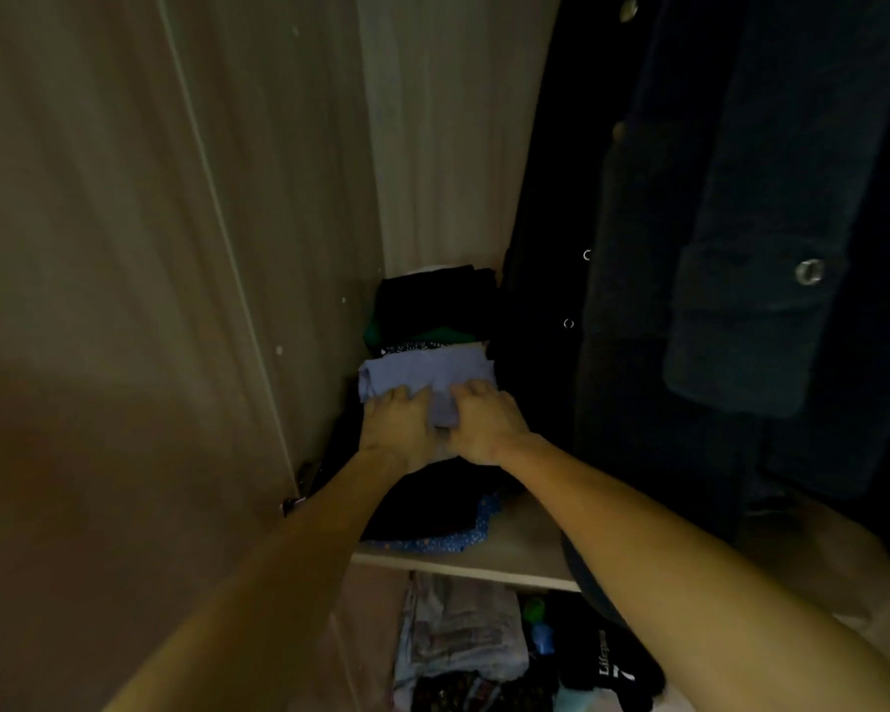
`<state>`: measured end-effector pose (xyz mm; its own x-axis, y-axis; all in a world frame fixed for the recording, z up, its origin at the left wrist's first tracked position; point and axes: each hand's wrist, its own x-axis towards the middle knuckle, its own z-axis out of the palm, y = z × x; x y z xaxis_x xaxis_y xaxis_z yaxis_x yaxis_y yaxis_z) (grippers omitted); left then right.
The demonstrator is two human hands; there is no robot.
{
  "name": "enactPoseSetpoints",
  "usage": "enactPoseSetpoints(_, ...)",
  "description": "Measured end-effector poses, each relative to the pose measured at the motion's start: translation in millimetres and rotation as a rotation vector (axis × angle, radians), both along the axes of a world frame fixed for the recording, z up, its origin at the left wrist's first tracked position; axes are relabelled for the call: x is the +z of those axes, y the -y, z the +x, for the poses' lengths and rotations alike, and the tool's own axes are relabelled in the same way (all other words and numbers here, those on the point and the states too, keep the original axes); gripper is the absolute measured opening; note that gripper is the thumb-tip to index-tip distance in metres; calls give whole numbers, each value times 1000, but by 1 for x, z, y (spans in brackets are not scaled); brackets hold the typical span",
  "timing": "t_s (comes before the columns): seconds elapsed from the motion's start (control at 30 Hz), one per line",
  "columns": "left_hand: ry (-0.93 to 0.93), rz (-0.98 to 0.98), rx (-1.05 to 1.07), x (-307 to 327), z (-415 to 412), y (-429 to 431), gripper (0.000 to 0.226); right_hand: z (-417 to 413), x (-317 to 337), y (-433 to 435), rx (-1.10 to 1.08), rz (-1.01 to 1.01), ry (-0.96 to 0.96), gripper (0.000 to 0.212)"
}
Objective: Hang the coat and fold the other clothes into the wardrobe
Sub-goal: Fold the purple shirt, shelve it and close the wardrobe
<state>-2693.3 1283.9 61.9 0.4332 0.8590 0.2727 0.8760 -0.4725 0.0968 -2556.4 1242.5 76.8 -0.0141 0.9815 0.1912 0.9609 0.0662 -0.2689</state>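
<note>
At frame centre, a folded lilac garment (422,375) is pressed onto the clothes stack (432,310) on the wardrobe shelf (515,552). Both grips lie flat, clamped on nothing: left hand (399,429), right hand (484,421), presumably to seat the fold. The dark coat (715,249) hangs at right.

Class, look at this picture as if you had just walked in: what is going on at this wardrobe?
A person is reaching into an open wardrobe with both bare hands. The left hand and right hand rest side by side on a folded lilac garment that lies on a pile of dark folded clothes on the shelf. A dark coat with metal buttons already hangs at the right. More clothes lie below the shelf.
</note>
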Motion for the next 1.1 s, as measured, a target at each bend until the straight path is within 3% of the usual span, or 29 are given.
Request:
enactPoseSetpoints(0.07, 33, 30, -4, 9, -5, 28, 48, -1, 10, 32, 10, 6, -28, 54)
enactPoseSetpoints(0.2, 154, 38, -27, 20, -14, 105, 44, -10, 25, 105, 33, 60, -83, 51)
enactPoseSetpoints(0.33, 212, 203, -22, 15, -31, 198, 37, -18, 22, 173, 93, 84, -103, 43)
enactPoseSetpoints(0.53, 90, 209, 127, -5, -91, 329, 48, -50, -1, 254, 214, 149, -59, 45)
enactPoseSetpoints(0.63, 67, 234, 240, -12, -133, 375, 39, -89, -11, 283, 285, 172, -41, 46)
enactPoseSetpoints(0.9, 159, 308, 515, 11, -270, 419, 38, -222, -2, 323, 438, 223, -149, 42)
enactPoseSetpoints(1.1, 158, 291, 490, 20, -335, 387, 49, -305, 10, 320, 379, 238, -243, 41)
